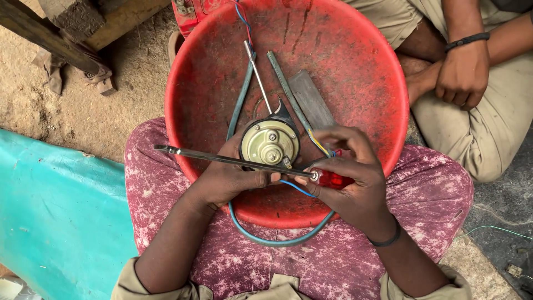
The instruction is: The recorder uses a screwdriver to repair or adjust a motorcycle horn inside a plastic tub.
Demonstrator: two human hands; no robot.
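- Two hands busy over wide red plastic basin (355,72) on lap.
- Left hand (230,180) wrapped under round brass-coloured metal motor (270,142), pinning it near basin's front rim.
- Right hand (350,178) clenched around red-handled long-shafted screwdriver (233,160), shaft lying crosswise, tip pointing away past left wrist.
- Motor cover on; centre fastener not yet engaged, blue wire (291,186) loose beneath grip.

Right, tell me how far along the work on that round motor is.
Done: the round metal motor sits over the red basin, wires attached. In hand: the left hand steadies it; the right hand grips a red-handled screwdriver, its shaft lying across the motor. Left: unclear; its screws look in place.
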